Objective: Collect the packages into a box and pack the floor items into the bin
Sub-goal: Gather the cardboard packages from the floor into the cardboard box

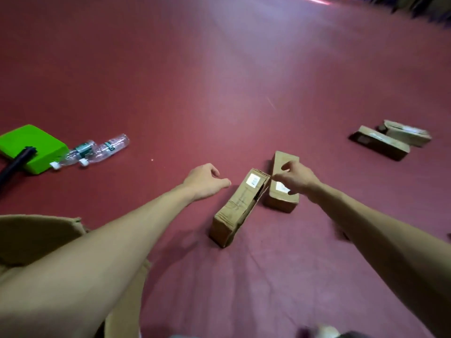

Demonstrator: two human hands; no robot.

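The dark red floor [219, 69] carries 4 cardboard packages. Near its middle, a long package [238, 208] has its far corner against a shorter package [280, 202]. Well to the right, a flat package [380, 143] lies alongside a taped package [406, 132]. At the left, 2 clear bottles, 1 [80, 152] beside the other [107, 148], lie by a green dustpan [29, 140]. An open cardboard box [31, 237] sits near-left.

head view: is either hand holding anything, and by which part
The left hand holds nothing. The right hand has fingertips at the far top corner of the nearer cardboard package, but whether it grips cannot be told.
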